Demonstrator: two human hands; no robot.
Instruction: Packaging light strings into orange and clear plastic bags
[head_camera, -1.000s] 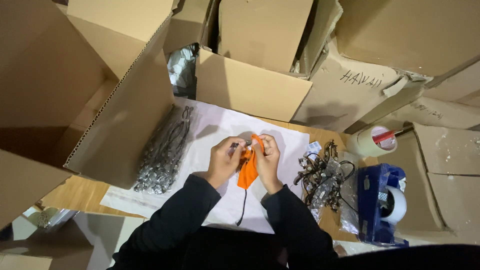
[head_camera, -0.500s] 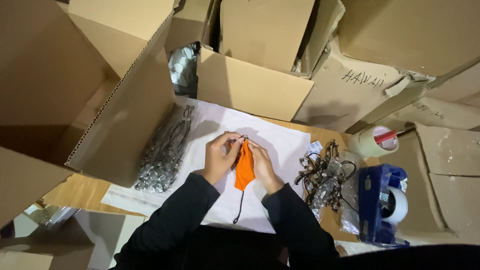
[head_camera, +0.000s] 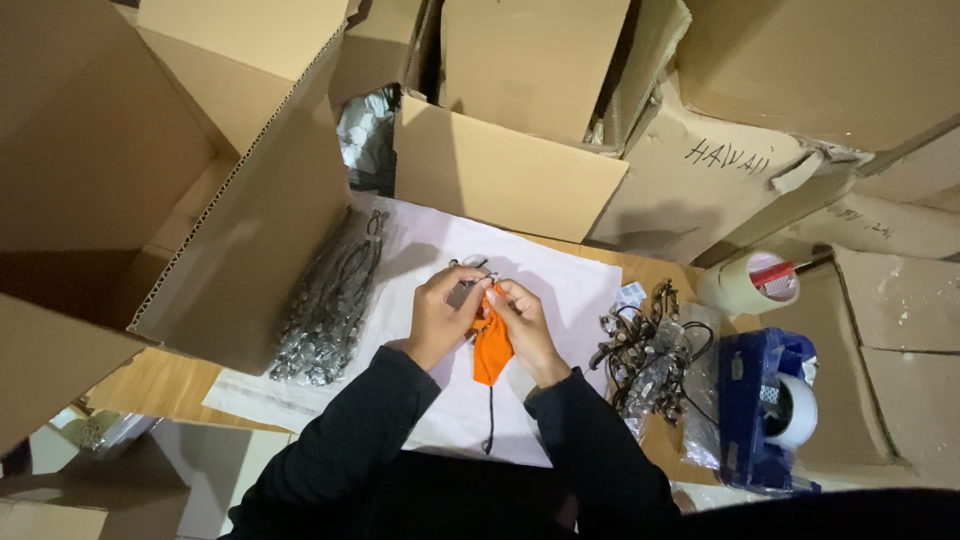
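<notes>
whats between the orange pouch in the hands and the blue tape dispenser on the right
In the head view, a tangled pile of dark corded pieces lies between the orange pouch and the blue tape dispenser.

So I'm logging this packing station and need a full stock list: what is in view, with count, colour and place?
small orange fabric pouch with dark cord: one, orange, between both hands over the white paper.
white paper sheet: one, white, on the wooden table.
pile of bagged dark cords: one, grey-black, left on the paper.
tangle of loose dark cords: one, black, right of the paper.
blue tape dispenser: one, blue, far right.
roll of pale tape: one, beige, above the dispenser.
brown cardboard boxes: many, brown, all around.
left hand: pinching the pouch top.
right hand: pinching the pouch top.
</notes>
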